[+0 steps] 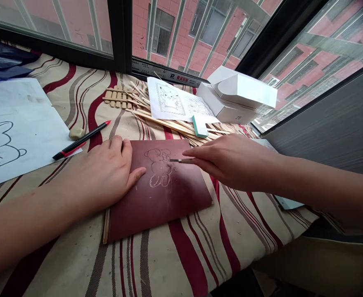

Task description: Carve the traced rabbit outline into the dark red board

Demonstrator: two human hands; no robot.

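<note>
Head view: a dark red board (156,214) lies partly under the left hand (110,171), which rests open on its left side. Striped cloth (187,255) stretches past the near edge; wooden strips (165,125) crowd beyond the far edge. The right hand (227,161) pinches a thin tool (181,160), forefinger extended, tip at the rabbit drawing (161,177).

Diffuse daylight enters through the windows (196,35) beyond the far edge of my counter (156,270), casting a pale sheen on the maroon board (156,210). Shadow darkens below the counter's near right corner; wide-angle distortion slants the window frames (119,37).
</note>
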